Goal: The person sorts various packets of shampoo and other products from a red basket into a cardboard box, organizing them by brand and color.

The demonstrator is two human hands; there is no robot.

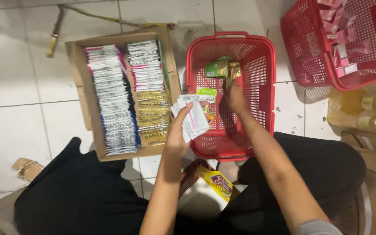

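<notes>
left hand: your left hand point(180, 130) has its fingers closed around a fanned stack of white sachets point(191, 116), thumb on top. Stack sits over the near-left rim of the red basket, between it and the cardboard box. Exact sachet count: can't tell, they overlap.
right hand: your right hand point(236, 98) is inside the red basket point(262, 78), blurred. Whether the fingers are open or pinching: can't tell. It is just below the gold packets.
basket contents: one green packet point(216, 68) at the far end, gold packets point(234, 69) touching its right side, one light-green sachet point(206, 94) near the left wall. One more small packet is partly hidden under the held stack.
cardboard box: one box point(80, 82) to your left, holding two rows of sachets point(112, 100) stood on edge. Left row: white, pink and dark edges. Right row: white at the far end, gold at the near end. Too dense to count.
second basket: one more red basket point(301, 52) at top right, pink-and-white packets point(342, 35) in it.
near your knees: one yellow carton point(216, 180) on the floor between your legs.
right edge: clear bottles of yellow liquid point(373, 111), blurred.
</notes>
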